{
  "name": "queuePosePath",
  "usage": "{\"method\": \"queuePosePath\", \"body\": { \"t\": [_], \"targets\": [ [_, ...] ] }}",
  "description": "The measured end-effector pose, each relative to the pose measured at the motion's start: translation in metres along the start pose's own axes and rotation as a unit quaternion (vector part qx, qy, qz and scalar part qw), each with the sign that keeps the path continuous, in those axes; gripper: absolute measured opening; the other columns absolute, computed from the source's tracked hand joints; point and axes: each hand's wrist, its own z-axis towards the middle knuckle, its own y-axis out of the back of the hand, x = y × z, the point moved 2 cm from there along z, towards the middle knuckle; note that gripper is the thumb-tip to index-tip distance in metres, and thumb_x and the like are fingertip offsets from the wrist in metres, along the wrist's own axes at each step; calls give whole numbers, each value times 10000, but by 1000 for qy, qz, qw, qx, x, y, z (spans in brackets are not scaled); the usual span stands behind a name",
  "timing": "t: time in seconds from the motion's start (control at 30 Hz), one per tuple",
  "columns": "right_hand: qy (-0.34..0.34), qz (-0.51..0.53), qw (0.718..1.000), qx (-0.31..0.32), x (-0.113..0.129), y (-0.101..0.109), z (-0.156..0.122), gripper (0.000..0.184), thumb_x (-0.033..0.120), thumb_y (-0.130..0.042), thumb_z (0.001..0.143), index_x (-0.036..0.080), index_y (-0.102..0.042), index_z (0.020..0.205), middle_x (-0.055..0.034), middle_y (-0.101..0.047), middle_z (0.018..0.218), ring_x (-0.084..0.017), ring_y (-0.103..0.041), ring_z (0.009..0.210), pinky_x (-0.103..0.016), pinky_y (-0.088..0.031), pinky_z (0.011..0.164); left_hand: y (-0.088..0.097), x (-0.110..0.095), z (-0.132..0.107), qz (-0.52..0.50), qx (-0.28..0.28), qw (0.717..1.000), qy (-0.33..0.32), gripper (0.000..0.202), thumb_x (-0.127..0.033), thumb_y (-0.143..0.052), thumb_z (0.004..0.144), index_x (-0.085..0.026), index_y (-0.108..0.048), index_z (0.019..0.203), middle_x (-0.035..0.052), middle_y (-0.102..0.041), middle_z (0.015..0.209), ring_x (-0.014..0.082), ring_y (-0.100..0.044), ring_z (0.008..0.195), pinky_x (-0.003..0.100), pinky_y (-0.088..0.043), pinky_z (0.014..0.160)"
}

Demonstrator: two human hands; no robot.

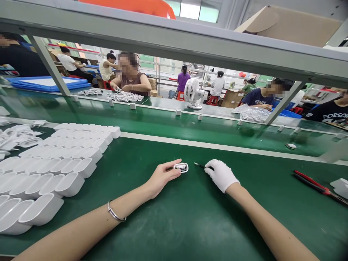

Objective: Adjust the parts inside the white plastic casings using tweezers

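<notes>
My bare left hand (162,176), with a thin bracelet (115,214) on its wrist, rests on the green bench mat (190,217) and pinches a small white oval part (181,167) with a dark opening. A little to its right my right hand (221,174), in a white glove, grips a thin dark pointed tool (200,166) whose tip aims at the part. A small gap separates tip and part.
Rows of white oval shells (54,170) fill the left of the mat, with loose white pieces (16,136) behind them. Red-handled pliers (315,185) lie at the right. A metal shelf rail (174,40) crosses overhead. Other people sit beyond a small white fan (192,93).
</notes>
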Motion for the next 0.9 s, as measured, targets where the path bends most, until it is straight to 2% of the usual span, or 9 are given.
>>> {"method": "queuePosePath", "body": {
  "t": [0.07, 0.13, 0.23, 0.3, 0.4, 0.47, 0.63, 0.73, 0.9],
  "targets": [
    [32, 57, 998, -19, 9, -2, -4, 176, 282, -468, 869, 241, -639, 879, -5, -624, 700, -146, -574, 598, -267, -438, 558, 3, 3, 3, 38, -23, 999, -3, 545, -260, -775, 676, -162, -607, 1185, 90, -635, 1185, 270, -528, 1173, 434, -363, 1075],
    [103, 98, 988, -53, 24, 0, -11, 197, 297, -438, 898, 249, -618, 963, -3, -633, 743, -135, -573, 619, -256, -446, 579, 5, 5, 5, 61, -26, 998, -2, 537, -264, -772, 672, -154, -614, 1173, 90, -648, 1164, 276, -540, 1157, 438, -370, 1067],
    [223, 58, 969, -93, 44, 3, -23, 233, 258, -417, 905, 269, -634, 990, -10, -653, 797, -128, -578, 643, -254, -439, 608, 4, 5, 5, 80, -22, 997, -3, 528, -266, -786, 647, -145, -637, 1139, 88, -670, 1122, 269, -567, 1121, 420, -374, 1062],
    [254, 18, 961, -105, 52, 4, -28, 261, 214, -404, 900, 276, -646, 972, -10, -661, 786, -125, -581, 638, -246, -425, 598, 3, 3, 5, 92, -24, 995, -6, 515, -258, -801, 619, -147, -659, 1101, 85, -676, 1110, 264, -576, 1107, 400, -378, 1056],
    [251, -30, 963, -95, 55, 5, -29, 277, 161, -412, 874, 280, -650, 954, -12, -671, 808, -125, -580, 648, -233, -394, 571, 2, 2, 5, 97, -17, 995, -10, 467, -257, -801, 608, -172, -688, 1053, 76, -651, 1163, 261, -561, 1126, 373, -380, 1046],
    [246, -61, 966, -60, 56, 7, -28, 296, 133, -408, 861, 286, -641, 962, -8, -667, 836, -120, -570, 652, -223, -361, 549, 3, 2, 6, 111, -6, 994, -17, 426, -256, -790, 618, -184, -701, 1028, 72, -637, 1184, 258, -558, 1122, 363, -375, 1037],
    [197, -129, 971, 34, 60, 16, -30, 291, 108, -402, 843, 285, -617, 927, 24, -625, 801, -104, -519, 621, -217, -280, 519, 5, 6, 8, 187, 12, 981, -39, 439, -260, -761, 634, -192, -694, 1062, 70, -650, 1029, 235, -599, 941, 347, -435, 882],
    [156, -118, 978, 68, 62, 18, -31, 264, 91, -425, 813, 278, -604, 864, 48, -607, 782, -90, -512, 624, -214, -283, 531, 5, 8, 9, 218, 4, 975, -44, 440, -268, -754, 632, -195, -696, 1062, 50, -622, 923, 203, -584, 843, 316, -437, 787],
    [93, -129, 984, 79, 67, 16, -33, 225, 107, -441, 808, 281, -582, 828, 68, -611, 787, -90, -517, 616, -222, -252, 508, 0, 5, 8, 245, -11, 968, -43, 412, -271, -739, 642, -191, -704, 1045, 54, -626, 913, 205, -570, 858, 318, -416, 815]
  ]
}}
